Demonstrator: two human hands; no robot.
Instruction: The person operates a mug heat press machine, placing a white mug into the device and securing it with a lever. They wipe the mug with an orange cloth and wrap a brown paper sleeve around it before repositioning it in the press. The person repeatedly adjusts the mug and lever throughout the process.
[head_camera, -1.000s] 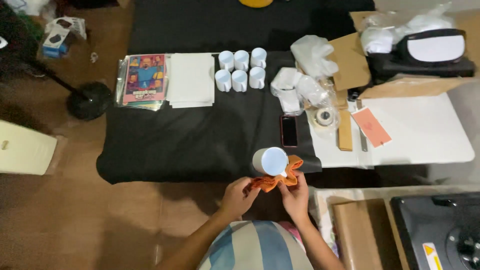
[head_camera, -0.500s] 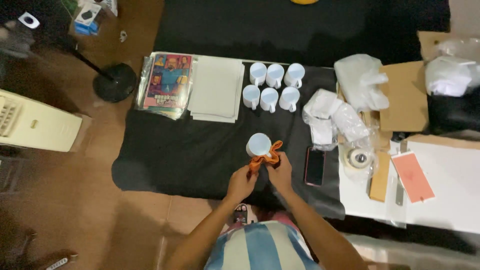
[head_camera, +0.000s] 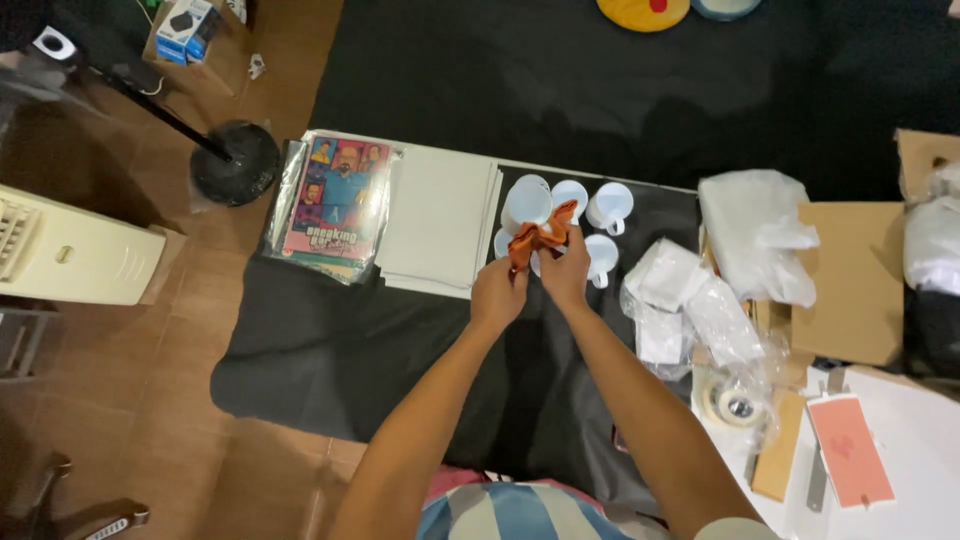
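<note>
My left hand (head_camera: 498, 293) and my right hand (head_camera: 566, 270) are raised together over the black-covered table (head_camera: 330, 350). Between them they hold a white mug (head_camera: 527, 205) wrapped in an orange cloth (head_camera: 535, 238). The mug tilts with its mouth toward the camera. Directly behind it stand several other white mugs (head_camera: 610, 208) in a group on the table.
A stack of white sheets (head_camera: 440, 220) and a colourful printed sheet in a plastic sleeve (head_camera: 335, 200) lie left of the mugs. Plastic bags (head_camera: 680, 290), a tape roll (head_camera: 735, 405), cardboard boxes (head_camera: 850, 280) and a red card (head_camera: 850, 450) crowd the right. A black round stand base (head_camera: 235, 165) sits on the floor.
Both hands have carried the mug and cloth forward, away from my body, up to the group of mugs. The camera view has shifted left and tilted.
</note>
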